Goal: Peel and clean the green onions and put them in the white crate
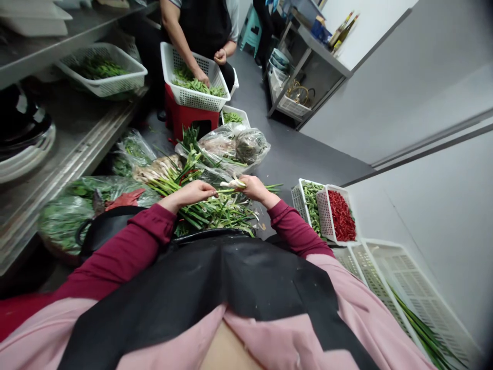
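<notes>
My right hand (252, 188) is closed around green garlic (232, 183), its white ends pointing left and its green leaves trailing out to the right. The fingertips of my left hand (197, 192) pinch a pale green stalk that runs across to the right hand. Below both hands lies a loose heap of green stalks and leaves (217, 211). Just beyond my left hand rests a bunch of stalks with white, rooty ends (164, 168). The exact spot where my left fingertips meet the stalk is small and partly hidden.
Ahead, another person's hand (201, 77) reaches into a white basket (196, 96) of green pods on a red stool (188, 118). Plastic-bagged produce (246, 146) lies on the floor. Baskets of red chillies (342, 216) and green pieces (311, 203) stand right; a metal shelf (96, 139) runs left.
</notes>
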{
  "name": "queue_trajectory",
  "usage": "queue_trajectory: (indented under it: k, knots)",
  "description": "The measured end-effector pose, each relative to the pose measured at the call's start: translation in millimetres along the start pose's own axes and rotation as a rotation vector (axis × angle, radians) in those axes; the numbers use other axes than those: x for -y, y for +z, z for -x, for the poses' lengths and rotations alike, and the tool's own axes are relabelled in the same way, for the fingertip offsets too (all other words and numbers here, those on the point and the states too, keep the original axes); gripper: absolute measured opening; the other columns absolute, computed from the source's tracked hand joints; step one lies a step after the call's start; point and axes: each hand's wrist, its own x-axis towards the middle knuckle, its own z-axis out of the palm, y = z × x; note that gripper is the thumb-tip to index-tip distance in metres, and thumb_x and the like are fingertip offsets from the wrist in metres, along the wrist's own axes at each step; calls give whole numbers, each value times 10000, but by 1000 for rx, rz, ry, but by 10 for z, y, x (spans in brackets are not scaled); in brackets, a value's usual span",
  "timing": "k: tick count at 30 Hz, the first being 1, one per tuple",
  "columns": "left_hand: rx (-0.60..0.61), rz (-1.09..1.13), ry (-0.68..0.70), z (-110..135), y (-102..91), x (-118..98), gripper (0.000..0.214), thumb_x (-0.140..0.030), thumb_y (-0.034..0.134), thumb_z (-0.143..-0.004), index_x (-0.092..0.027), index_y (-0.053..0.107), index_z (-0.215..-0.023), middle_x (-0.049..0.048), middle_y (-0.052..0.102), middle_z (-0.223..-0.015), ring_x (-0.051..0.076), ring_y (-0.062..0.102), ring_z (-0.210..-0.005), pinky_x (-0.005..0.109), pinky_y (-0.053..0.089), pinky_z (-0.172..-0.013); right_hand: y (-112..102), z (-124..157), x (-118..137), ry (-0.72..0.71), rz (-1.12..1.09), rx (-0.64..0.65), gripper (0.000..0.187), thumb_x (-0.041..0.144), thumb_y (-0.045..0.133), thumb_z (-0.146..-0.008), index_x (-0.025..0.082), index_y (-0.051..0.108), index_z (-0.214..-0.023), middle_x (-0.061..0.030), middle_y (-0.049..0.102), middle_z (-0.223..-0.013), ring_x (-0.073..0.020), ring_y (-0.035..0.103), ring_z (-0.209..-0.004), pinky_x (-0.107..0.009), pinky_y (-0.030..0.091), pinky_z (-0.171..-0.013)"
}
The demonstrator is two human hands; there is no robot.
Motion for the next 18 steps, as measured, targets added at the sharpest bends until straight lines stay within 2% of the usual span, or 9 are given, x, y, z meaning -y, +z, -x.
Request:
queue_trajectory:
  k: [2,5,11,18]
  knots:
    - [-27,-16,38,0,1,16,420,-486,552,-748,-138,758,-862,35,683,-681,165,550,-619,251,394,-591,49,12,-27,49,-50,-9,132,262,660,-752,136,696,-768,-20,613,-749,-103,500,-661,-205,322,-617]
    - [-39,-29,52,5,6,-3,446,-490,546,-752,-120,750,-894,58,725,-772,190,598,-694,262,427,-651,104,73,-49,134,-140,-32,162,274,645,-758,124,684,-805,-7,632,-764,-96,505,-666,-193,341,-628]
    - [-50,-73,66,-9,17,-65,424,-447,528,-762,-107,745,-894,67,728,-783,186,601,-685,256,431,-630,97,185,-18,173,-304,23,229,292,647,-756,108,671,-891,-14,650,-795,-95,524,-673,-189,373,-642]
    - [-39,-93,88,-38,37,-25,465,-470,504,-772,-88,740,-889,60,700,-693,163,562,-599,250,405,-564,50,162,82,26,17,81,177,264,607,-805,103,681,-803,-51,624,-790,-107,519,-688,-203,339,-638]
